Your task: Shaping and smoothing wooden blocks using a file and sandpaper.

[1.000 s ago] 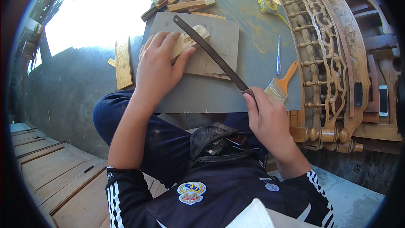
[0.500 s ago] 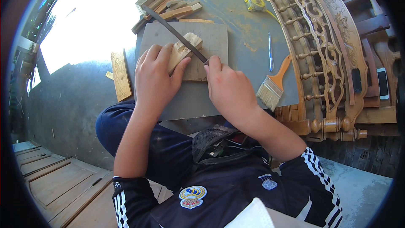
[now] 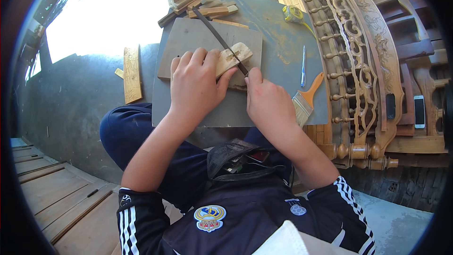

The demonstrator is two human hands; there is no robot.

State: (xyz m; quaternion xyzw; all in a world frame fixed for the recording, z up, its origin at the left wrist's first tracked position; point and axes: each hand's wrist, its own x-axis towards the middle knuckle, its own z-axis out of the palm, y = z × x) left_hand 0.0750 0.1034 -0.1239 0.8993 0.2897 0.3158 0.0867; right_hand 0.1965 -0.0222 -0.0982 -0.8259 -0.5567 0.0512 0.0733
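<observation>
My left hand [image 3: 196,82] is closed over a pale wooden block [image 3: 242,53], gripping it on top of a flat board [image 3: 188,40]. The far end of the block sticks out past my thumb, and a rough hollow shows in its upper face. A long dark metal file [image 3: 211,27] lies diagonally across the block. My right hand [image 3: 270,97] holds the near end of the file, its fingers wrapped round the handle, which they mostly hide.
Wood offcuts [image 3: 203,2] are piled at the grey table's [image 3: 278,38] far edge. To the right lie a tape measure [image 3: 293,14], a pen [image 3: 303,66] and a wide brush [image 3: 309,97], beside carved wooden furniture [image 3: 349,47] with phones on it. A wooden strip [image 3: 132,75] lies left.
The view has shifted a little. Both hands, the block and the file have moved rightward over the board, which has turned slightly. The file now crosses the block at a steeper angle.
</observation>
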